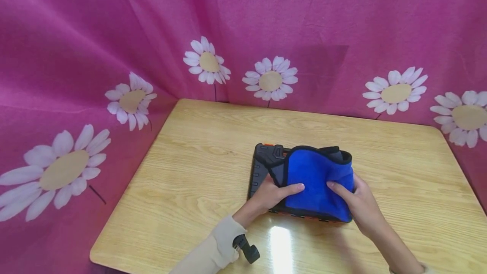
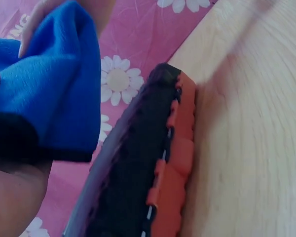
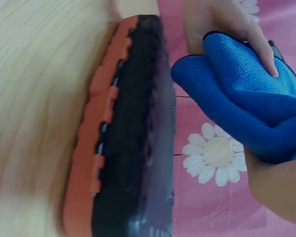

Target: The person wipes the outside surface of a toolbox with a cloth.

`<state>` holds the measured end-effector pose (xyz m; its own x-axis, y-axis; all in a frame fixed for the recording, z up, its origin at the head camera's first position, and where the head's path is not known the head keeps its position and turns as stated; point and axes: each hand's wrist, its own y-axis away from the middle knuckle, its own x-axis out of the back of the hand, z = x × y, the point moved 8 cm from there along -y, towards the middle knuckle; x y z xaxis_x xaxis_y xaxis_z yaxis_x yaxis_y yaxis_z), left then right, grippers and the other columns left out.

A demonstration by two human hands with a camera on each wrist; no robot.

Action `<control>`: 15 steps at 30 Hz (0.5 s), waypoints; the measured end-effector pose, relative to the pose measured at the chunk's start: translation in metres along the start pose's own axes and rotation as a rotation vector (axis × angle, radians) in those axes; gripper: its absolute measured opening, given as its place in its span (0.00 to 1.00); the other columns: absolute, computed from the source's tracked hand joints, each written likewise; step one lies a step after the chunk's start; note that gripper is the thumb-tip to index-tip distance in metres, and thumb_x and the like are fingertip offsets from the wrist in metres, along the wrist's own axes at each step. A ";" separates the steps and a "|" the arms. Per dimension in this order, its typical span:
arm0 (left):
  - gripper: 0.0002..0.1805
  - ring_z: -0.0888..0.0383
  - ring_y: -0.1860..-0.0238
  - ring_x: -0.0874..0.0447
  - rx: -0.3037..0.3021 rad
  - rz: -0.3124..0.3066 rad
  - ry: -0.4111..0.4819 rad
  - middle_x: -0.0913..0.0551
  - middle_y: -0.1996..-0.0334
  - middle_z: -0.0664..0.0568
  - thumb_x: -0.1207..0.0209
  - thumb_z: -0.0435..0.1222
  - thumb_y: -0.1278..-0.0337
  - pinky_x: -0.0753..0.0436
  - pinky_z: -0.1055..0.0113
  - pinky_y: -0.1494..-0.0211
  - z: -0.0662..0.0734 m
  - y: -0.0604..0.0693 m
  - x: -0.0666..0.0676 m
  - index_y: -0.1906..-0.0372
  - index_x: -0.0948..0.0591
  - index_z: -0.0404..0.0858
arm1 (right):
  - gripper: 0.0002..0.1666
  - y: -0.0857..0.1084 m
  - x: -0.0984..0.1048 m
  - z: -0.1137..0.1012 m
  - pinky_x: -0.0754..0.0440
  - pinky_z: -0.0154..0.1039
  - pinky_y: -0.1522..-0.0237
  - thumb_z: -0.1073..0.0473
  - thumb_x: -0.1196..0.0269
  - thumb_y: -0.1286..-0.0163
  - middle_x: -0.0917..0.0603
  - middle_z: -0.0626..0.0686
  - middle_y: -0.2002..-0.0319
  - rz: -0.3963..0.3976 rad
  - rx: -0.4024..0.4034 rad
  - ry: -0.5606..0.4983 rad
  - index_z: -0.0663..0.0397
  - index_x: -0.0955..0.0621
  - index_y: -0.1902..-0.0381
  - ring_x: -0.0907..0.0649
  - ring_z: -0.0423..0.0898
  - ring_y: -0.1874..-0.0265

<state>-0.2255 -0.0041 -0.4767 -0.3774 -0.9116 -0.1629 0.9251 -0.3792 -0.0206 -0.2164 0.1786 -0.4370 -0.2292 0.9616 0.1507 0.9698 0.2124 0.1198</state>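
Note:
A blue fuzzy cloth [image 1: 312, 172] with black edging is folded over and held up by both hands. My left hand [image 1: 271, 193] pinches its left side, thumb on the blue face and fingers hidden beneath. On the right, my right hand [image 1: 363, 206] grips the other side with the thumb pressed on top. A dark grey flap with black trim shows at the cloth's left. Under it lies a closed case [image 1: 259, 176], black above and orange below, partly covered in the head view. Both wrist views show the cloth [image 3: 256, 98] raised apart from the case [image 2: 133, 163].
The case rests on a light wood-grain table [image 1: 182, 172], with a bright reflection near the front. Pink fabric [image 1: 304, 20] printed with white daisies hangs behind and to the left. A black strapped device [image 1: 246, 249] sits on the left wrist, beside a pale sleeve [image 1: 213, 248].

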 end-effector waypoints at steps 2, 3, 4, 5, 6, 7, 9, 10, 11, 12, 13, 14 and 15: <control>0.33 0.55 0.41 0.21 0.023 0.028 0.001 0.22 0.38 0.50 0.35 0.41 0.37 0.21 0.61 0.41 -0.004 0.001 0.003 0.28 0.32 0.47 | 0.34 -0.002 0.000 0.004 0.19 0.33 0.54 0.56 0.42 0.24 0.27 0.67 0.36 -0.005 -0.015 0.048 0.65 0.38 0.27 0.18 0.34 0.53; 0.32 0.55 0.41 0.20 0.033 0.038 0.006 0.21 0.38 0.49 0.36 0.41 0.36 0.21 0.60 0.40 -0.005 0.001 0.004 0.29 0.31 0.46 | 0.35 -0.002 0.000 0.006 0.19 0.33 0.54 0.55 0.42 0.24 0.27 0.68 0.37 -0.005 -0.014 0.070 0.64 0.38 0.26 0.18 0.34 0.53; 0.31 0.54 0.41 0.20 0.033 0.049 0.006 0.21 0.38 0.49 0.36 0.40 0.36 0.22 0.60 0.40 -0.006 0.002 0.005 0.29 0.30 0.45 | 0.36 -0.003 0.000 0.008 0.19 0.32 0.54 0.54 0.42 0.23 0.26 0.67 0.37 -0.004 -0.008 0.083 0.64 0.39 0.26 0.19 0.33 0.53; 0.31 0.54 0.41 0.20 0.037 0.053 0.010 0.21 0.39 0.49 0.37 0.40 0.35 0.21 0.60 0.40 -0.007 0.002 0.007 0.29 0.30 0.45 | 0.35 -0.004 0.000 0.009 0.19 0.32 0.54 0.53 0.43 0.22 0.26 0.64 0.37 -0.009 -0.002 0.064 0.63 0.39 0.25 0.19 0.33 0.52; 0.30 0.54 0.42 0.20 0.034 0.058 0.019 0.20 0.39 0.49 0.37 0.40 0.35 0.21 0.60 0.40 -0.007 0.002 0.007 0.29 0.30 0.45 | 0.34 -0.006 0.001 0.011 0.21 0.29 0.55 0.53 0.44 0.22 0.23 0.60 0.42 -0.003 0.007 0.037 0.63 0.38 0.26 0.21 0.31 0.54; 0.30 0.53 0.42 0.19 0.028 0.060 0.036 0.20 0.40 0.48 0.37 0.39 0.35 0.21 0.59 0.41 -0.006 0.001 0.008 0.30 0.29 0.44 | 0.33 -0.007 0.002 0.012 0.22 0.27 0.53 0.52 0.46 0.21 0.24 0.54 0.42 -0.004 0.019 0.003 0.62 0.38 0.27 0.22 0.30 0.53; 0.29 0.51 0.44 0.18 0.008 0.053 0.058 0.19 0.41 0.46 0.37 0.37 0.35 0.20 0.58 0.42 -0.003 0.001 0.009 0.30 0.28 0.43 | 0.30 -0.011 0.006 0.015 0.24 0.25 0.50 0.51 0.48 0.19 0.25 0.48 0.43 0.016 0.058 -0.037 0.61 0.36 0.28 0.23 0.31 0.49; 0.28 0.51 0.44 0.17 0.002 0.049 0.067 0.18 0.42 0.45 0.37 0.37 0.35 0.19 0.58 0.42 -0.003 0.000 0.009 0.31 0.28 0.43 | 0.29 -0.013 0.008 0.018 0.26 0.24 0.47 0.50 0.50 0.19 0.26 0.49 0.43 0.031 0.079 -0.036 0.62 0.35 0.29 0.24 0.33 0.46; 0.29 0.50 0.44 0.17 -0.001 0.043 0.082 0.18 0.42 0.45 0.37 0.36 0.35 0.19 0.57 0.43 -0.002 0.000 0.009 0.30 0.28 0.43 | 0.29 -0.015 0.011 0.020 0.29 0.22 0.45 0.50 0.50 0.19 0.26 0.50 0.41 0.047 0.098 -0.017 0.62 0.35 0.29 0.26 0.36 0.42; 0.28 0.50 0.44 0.17 -0.007 0.041 0.082 0.18 0.42 0.45 0.38 0.36 0.35 0.19 0.57 0.43 -0.001 0.000 0.009 0.30 0.28 0.43 | 0.29 -0.017 0.013 0.023 0.32 0.19 0.45 0.50 0.50 0.19 0.27 0.53 0.38 0.069 0.117 0.025 0.62 0.34 0.29 0.27 0.40 0.38; 0.28 0.50 0.44 0.18 -0.007 0.040 0.080 0.18 0.42 0.44 0.38 0.36 0.34 0.19 0.57 0.43 -0.001 0.000 0.009 0.30 0.28 0.42 | 0.30 -0.020 0.015 0.026 0.34 0.18 0.43 0.50 0.50 0.19 0.31 0.55 0.32 0.080 0.132 0.079 0.62 0.35 0.28 0.31 0.44 0.32; 0.28 0.51 0.43 0.18 -0.003 0.041 0.075 0.19 0.41 0.45 0.38 0.35 0.34 0.20 0.57 0.42 -0.001 0.000 0.009 0.30 0.28 0.42 | 0.30 -0.021 0.017 0.030 0.35 0.17 0.43 0.51 0.50 0.19 0.32 0.59 0.30 0.097 0.139 0.133 0.62 0.36 0.27 0.33 0.50 0.30; 0.28 0.51 0.43 0.18 -0.001 0.041 0.073 0.19 0.41 0.45 0.38 0.35 0.34 0.20 0.58 0.41 -0.001 0.000 0.009 0.30 0.28 0.41 | 0.31 -0.022 0.018 0.034 0.36 0.16 0.43 0.52 0.49 0.19 0.35 0.62 0.28 0.108 0.144 0.190 0.62 0.37 0.26 0.35 0.55 0.29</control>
<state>-0.2284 -0.0119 -0.4787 -0.3350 -0.9125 -0.2347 0.9398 -0.3415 -0.0135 -0.2393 0.1976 -0.4705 -0.1217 0.9332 0.3382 0.9883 0.1456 -0.0460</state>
